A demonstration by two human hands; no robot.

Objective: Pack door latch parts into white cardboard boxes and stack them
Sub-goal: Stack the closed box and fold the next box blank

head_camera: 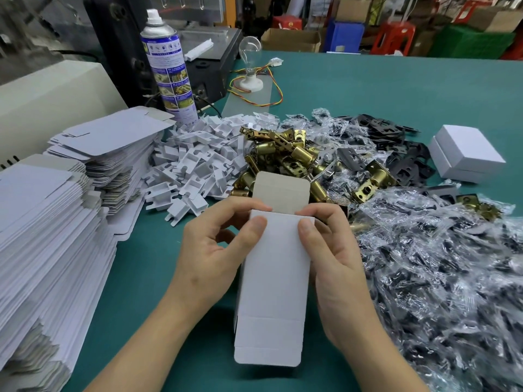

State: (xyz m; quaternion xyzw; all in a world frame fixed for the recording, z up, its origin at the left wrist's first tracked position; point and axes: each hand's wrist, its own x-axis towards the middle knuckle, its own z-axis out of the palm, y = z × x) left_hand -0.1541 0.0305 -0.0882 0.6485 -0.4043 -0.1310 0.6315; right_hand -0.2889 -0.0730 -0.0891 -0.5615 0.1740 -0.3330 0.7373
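**At the near middle of the desk: box held lengthwise, mouth towards the latches**

Above the near middle of the desk (368, 89), a white cardboard box (271, 278) is held between both hands. Its long axis runs from the near edge towards the far edge. The far end is pinched by the left hand (215, 250) on one side and by the right hand (328, 250) on the other. Both thumbs (256, 224) are pressed on the top face, and the other fingers are curled round the sides and underneath.

The far flap (280, 193) stands raised with its grey inner side shown, so that end is judged to be open. The near flap is seen laid out flat towards the person and is not yet tucked.

The brass latches (283, 154) are heaped just beyond the raised flap, in line with the box's axis. They lie forward of the fingertips, about equally near to either hand. The white plastic inserts (198, 159) lie forward and towards the left edge, nearer the left hand. The clear bags of dark parts (424, 264) are spread towards the right edge, just beside the right hand.

A short reach straight ahead by either hand, with the box kept by the other, is judged to be what filling calls for. Two closed boxes (467, 154) are stacked well apart near the right edge, where the stacking is judged to be done.
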